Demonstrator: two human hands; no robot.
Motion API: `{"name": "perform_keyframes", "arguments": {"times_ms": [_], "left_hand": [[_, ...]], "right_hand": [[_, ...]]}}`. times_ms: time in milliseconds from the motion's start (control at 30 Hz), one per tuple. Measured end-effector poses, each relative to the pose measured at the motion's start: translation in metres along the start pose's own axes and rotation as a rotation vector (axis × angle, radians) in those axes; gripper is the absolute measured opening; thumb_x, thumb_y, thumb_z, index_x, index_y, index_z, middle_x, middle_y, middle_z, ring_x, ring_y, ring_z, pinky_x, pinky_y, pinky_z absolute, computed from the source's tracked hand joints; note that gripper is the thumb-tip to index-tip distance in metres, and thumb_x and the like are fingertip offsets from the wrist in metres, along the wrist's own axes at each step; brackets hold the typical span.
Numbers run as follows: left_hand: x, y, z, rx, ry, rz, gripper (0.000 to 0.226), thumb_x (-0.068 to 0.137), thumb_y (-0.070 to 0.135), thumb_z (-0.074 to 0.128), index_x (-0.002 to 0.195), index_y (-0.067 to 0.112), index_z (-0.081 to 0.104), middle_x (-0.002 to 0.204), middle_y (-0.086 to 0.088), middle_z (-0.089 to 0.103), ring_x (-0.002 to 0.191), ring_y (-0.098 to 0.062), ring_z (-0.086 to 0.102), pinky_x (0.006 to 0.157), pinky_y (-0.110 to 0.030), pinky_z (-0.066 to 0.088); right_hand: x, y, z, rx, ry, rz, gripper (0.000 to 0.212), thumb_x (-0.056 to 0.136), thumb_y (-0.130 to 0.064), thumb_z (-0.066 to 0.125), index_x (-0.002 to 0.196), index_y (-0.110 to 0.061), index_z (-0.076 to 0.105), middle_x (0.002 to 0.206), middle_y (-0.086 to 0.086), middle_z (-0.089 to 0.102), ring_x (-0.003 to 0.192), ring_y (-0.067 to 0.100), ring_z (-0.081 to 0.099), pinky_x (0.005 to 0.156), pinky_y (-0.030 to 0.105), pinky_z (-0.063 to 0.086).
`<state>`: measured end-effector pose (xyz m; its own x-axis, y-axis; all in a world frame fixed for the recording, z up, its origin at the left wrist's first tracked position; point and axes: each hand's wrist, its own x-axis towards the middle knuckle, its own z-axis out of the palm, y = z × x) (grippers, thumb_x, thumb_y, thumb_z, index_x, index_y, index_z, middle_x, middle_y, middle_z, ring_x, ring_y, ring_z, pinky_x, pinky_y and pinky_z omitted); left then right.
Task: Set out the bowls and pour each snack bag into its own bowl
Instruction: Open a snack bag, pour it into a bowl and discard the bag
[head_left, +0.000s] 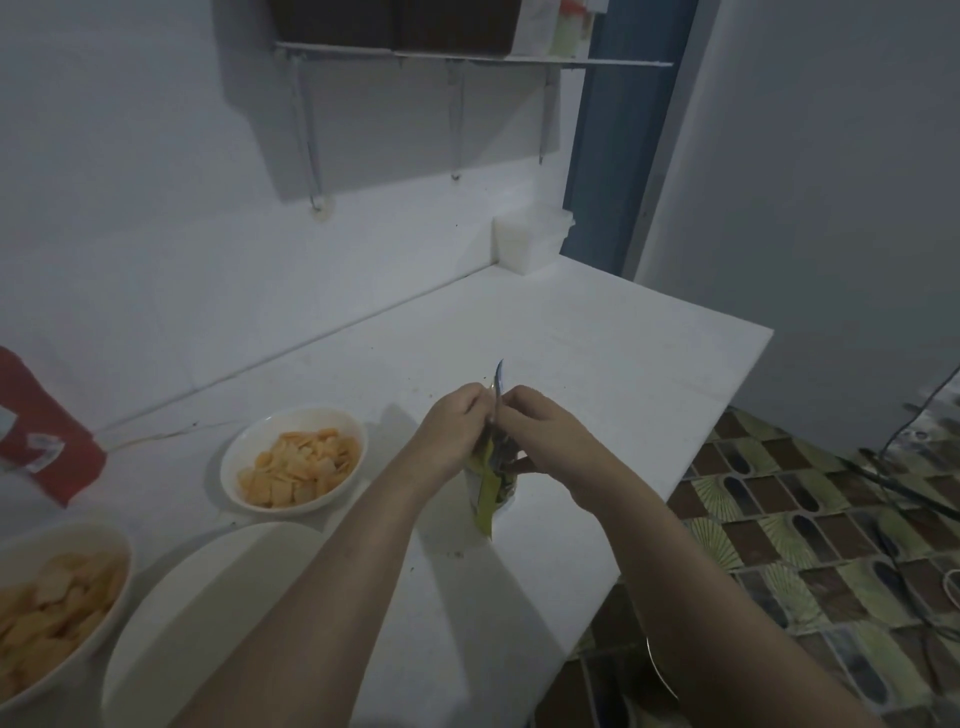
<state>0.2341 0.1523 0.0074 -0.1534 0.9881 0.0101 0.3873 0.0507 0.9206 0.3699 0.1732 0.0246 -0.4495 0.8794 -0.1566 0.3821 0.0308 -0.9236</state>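
A yellow-green snack bag (491, 491) stands upright on the white counter (597, 364) near its right edge. My left hand (454, 428) and my right hand (540, 431) both pinch the bag's top seam, one on each side. A white bowl (294, 460) with orange chips sits to the left of the bag. A second white bowl (57, 608) with chips is at the lower left edge. Between them, in front of me, is a third white bowl (208, 613), partly hidden by my left forearm; nothing shows in it.
A red bag (44, 431) stands at the far left. A white box (530, 241) sits in the back corner under a wall shelf (467, 57). The counter ends at the right above a patterned tile floor (810, 545) with cables (893, 467).
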Motion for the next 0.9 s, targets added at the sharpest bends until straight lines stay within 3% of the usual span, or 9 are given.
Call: {"name": "perform_keyframes", "arguments": {"times_ms": [133,233,333,467,567,700,800,900], "left_hand": [[-0.003,0.003,0.002,0.033,0.011,0.038,0.029,0.102,0.022,0.035,0.079,0.014,0.05,0.074,-0.002,0.046,0.068,-0.016,0.042,0.065,-0.031,0.034],[-0.003,0.001,0.003,0.032,0.013,0.039,0.03,0.103,0.024,0.035,0.083,0.007,0.051,0.078,-0.006,0.048,0.071,-0.017,0.043,0.068,-0.033,0.035],[-0.003,-0.002,0.003,0.033,0.013,0.031,0.033,0.103,0.025,0.035,0.09,0.0,0.051,0.08,-0.008,0.048,0.073,-0.018,0.044,0.069,-0.034,0.036],[-0.005,0.002,0.0,0.079,0.03,0.078,0.029,0.102,0.022,0.037,0.077,0.012,0.048,0.069,0.001,0.042,0.064,-0.014,0.039,0.062,-0.03,0.032],[-0.009,0.009,-0.008,0.193,-0.006,0.069,0.035,0.101,0.029,0.041,0.068,0.017,0.042,0.065,0.003,0.043,0.061,-0.014,0.04,0.06,-0.03,0.032],[-0.013,0.017,-0.009,0.38,0.006,0.107,0.035,0.099,0.025,0.042,0.066,0.015,0.036,0.065,-0.001,0.041,0.06,-0.016,0.037,0.058,-0.032,0.029],[-0.014,0.01,-0.006,0.216,-0.013,0.075,0.034,0.098,0.021,0.044,0.065,0.016,0.036,0.065,0.001,0.038,0.062,-0.015,0.035,0.06,-0.032,0.028],[-0.014,0.002,-0.003,0.002,0.004,0.023,0.028,0.094,0.023,0.046,0.068,0.015,0.045,0.067,0.0,0.039,0.065,-0.016,0.037,0.065,-0.033,0.03]], "right_hand": [[0.0,0.001,-0.007,0.105,-0.07,0.022,0.018,0.096,-0.02,0.053,0.091,-0.004,0.058,0.088,0.01,0.058,0.072,0.016,0.064,0.072,0.027,0.059],[0.0,0.003,-0.006,0.163,-0.075,0.025,0.019,0.096,-0.017,0.052,0.093,0.0,0.059,0.087,0.01,0.062,0.072,0.017,0.066,0.072,0.027,0.059],[-0.002,0.004,-0.005,0.236,-0.069,0.03,0.018,0.095,-0.011,0.052,0.08,-0.008,0.06,0.081,0.01,0.065,0.071,0.018,0.067,0.071,0.027,0.059],[-0.001,0.003,-0.002,0.099,0.045,-0.014,0.02,0.093,-0.014,0.053,0.077,-0.003,0.057,0.074,0.009,0.061,0.063,0.014,0.064,0.073,0.035,0.064],[0.0,0.002,-0.002,0.027,0.071,-0.048,0.029,0.096,-0.018,0.051,0.084,0.007,0.055,0.08,0.015,0.06,0.068,0.017,0.066,0.069,0.033,0.064],[0.0,0.002,0.003,-0.104,0.14,-0.109,0.033,0.092,-0.027,0.045,0.087,0.004,0.054,0.082,0.022,0.057,0.074,0.031,0.057,0.077,0.058,0.057],[-0.001,0.004,0.009,-0.11,0.172,-0.134,0.031,0.093,-0.025,0.045,0.084,0.004,0.05,0.074,0.01,0.051,0.071,0.022,0.049,0.076,0.061,0.054],[-0.003,0.005,0.012,-0.061,0.192,-0.157,0.03,0.098,-0.021,0.047,0.076,0.0,0.045,0.069,0.004,0.046,0.067,0.017,0.046,0.065,0.048,0.052]]}}
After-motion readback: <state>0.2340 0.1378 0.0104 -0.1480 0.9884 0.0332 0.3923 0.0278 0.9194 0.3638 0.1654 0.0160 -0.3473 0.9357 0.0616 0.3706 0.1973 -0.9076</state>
